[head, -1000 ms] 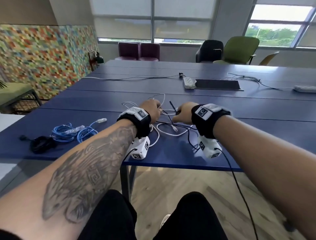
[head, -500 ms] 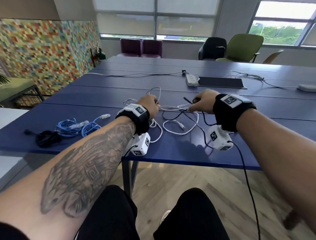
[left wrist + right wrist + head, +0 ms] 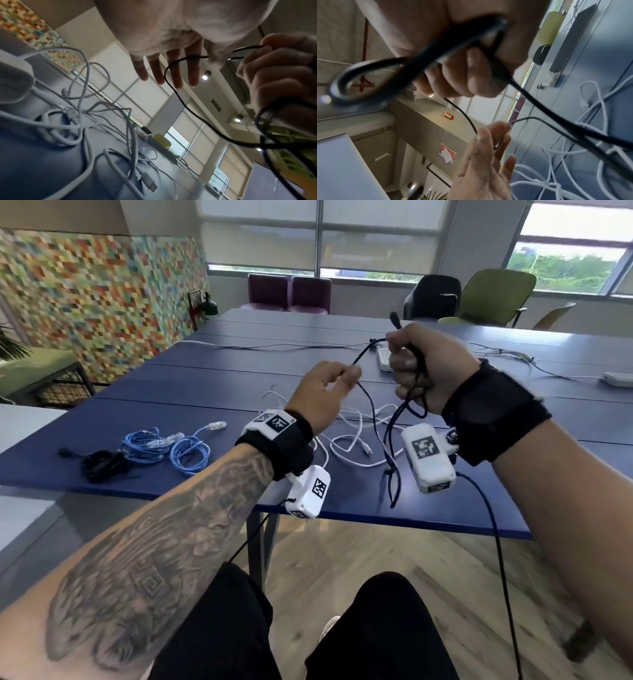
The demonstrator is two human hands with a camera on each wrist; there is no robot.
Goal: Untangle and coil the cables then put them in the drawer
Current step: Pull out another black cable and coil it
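**Coiling black cable, mid-wind**

My right hand (image 3: 423, 371) is fisted round a few loops of the black cable (image 3: 371, 402), held up over the near half of the blue table (image 3: 212, 392). My left hand (image 3: 325, 392) pinches the running strand between thumb and forefinger, other fingers spread straight.

The tail hangs down to the near table edge, looking clear of the white cables (image 3: 356, 440), which lie tangled under my hands. Blue ethernet cables (image 3: 164, 445) and a black bundle (image 3: 101, 465) sit coiled at left.

Next: feed the strand into another loop, keep the tail out of the white. Drawer not in view.
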